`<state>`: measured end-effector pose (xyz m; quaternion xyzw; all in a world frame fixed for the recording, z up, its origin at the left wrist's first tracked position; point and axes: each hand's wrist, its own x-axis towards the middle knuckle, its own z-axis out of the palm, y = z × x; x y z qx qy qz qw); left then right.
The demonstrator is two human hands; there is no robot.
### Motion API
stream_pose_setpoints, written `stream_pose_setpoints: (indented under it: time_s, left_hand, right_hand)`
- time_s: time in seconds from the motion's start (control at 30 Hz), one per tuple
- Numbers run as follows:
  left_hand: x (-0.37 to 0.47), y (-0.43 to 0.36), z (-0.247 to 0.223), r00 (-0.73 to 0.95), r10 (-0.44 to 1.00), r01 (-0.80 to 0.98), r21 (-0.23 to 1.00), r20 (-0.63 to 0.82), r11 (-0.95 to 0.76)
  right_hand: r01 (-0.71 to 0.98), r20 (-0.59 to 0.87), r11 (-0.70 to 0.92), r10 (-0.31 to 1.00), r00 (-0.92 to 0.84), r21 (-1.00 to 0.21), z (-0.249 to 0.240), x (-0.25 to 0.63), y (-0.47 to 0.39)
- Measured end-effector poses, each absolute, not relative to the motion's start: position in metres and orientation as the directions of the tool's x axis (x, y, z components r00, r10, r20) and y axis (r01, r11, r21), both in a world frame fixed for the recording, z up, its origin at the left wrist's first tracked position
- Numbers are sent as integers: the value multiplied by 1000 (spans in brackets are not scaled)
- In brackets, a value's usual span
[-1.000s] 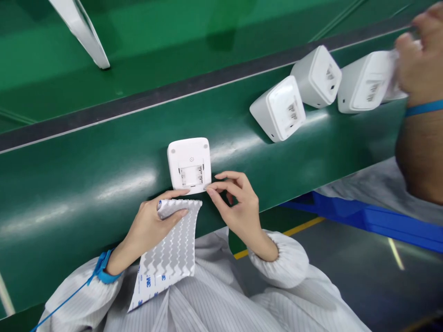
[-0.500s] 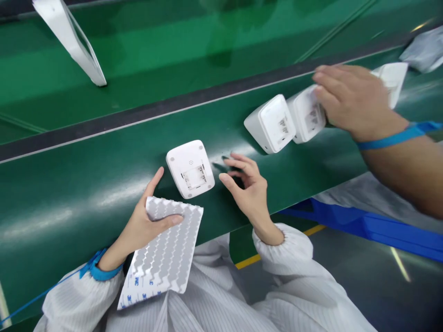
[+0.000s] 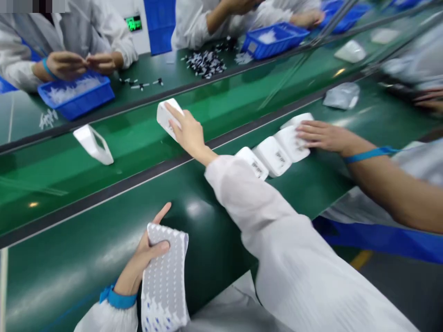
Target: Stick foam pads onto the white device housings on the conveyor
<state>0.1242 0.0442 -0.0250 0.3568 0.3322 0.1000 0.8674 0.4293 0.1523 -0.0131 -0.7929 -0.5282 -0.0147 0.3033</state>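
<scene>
My left hand (image 3: 142, 258) grips a sheet of grey adhesive pads (image 3: 163, 281), its thumb on top and its index finger stretched out over the green table. Reaching forward, my right hand (image 3: 191, 133) holds a white plastic battery device (image 3: 163, 121) over the bright green belt, fingers on its upper side. Whether the device touches the belt, I cannot tell. Right of my sleeve, several similar devices (image 3: 273, 156) form a row with battery slots showing. A co-worker's hand (image 3: 320, 136) rests on the far end of that row.
Another white housing (image 3: 93, 144) lies on the belt to the left. Across it, people work beside blue bins (image 3: 83, 97) and a pile of small black-and-white parts (image 3: 204, 62). A clear plastic bag (image 3: 342, 96) lies at the right.
The white device has gone from the table before me to over the belt, now in my right hand. My left hand still holds the sheet. The co-worker's row has shifted, and the view has tilted up.
</scene>
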Motion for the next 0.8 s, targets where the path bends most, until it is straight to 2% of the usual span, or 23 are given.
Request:
stream_pose_setpoints:
  time_s: [0.07,0.17,0.33,0.37,0.43,0.47,0.53,0.63,0.8]
  left_hand:
    - [123,44,-28,764,400,62,674,-507,736]
    - [121,44,-31,728,390,80,634,-564,769]
    - [117,43,-35,661,400,196,660,-635,725]
    - [118,42,-35,661,401,223,676,-634,702]
    - [125,39,-33,670,403,278,714,-623,642]
    - [132,38,-32,676,404,302,731,-617,611]
    - [154,36,-28,691,403,331,758,-600,562]
    - [202,36,-21,720,387,344,780,-577,523]
    - [269,35,-17,743,353,384,794,-569,471]
  right_hand:
    - [875,315,-296,849,425,-382,-13,450,185]
    - [918,367,-263,856,364,-296,-14,462,195]
    - [959,494,-135,834,245,-248,-23,505,121]
    - [952,513,-173,810,284,-254,-25,527,97]
    - [869,538,-380,683,495,-318,-27,582,49]
    - [762,529,-523,553,644,-382,-27,610,26]
    - [500,387,-720,338,858,-481,-28,661,-12]
    - [378,248,-775,290,924,-506,-32,698,-47]
    - [359,243,-799,272,931,-482,-54,671,-64]
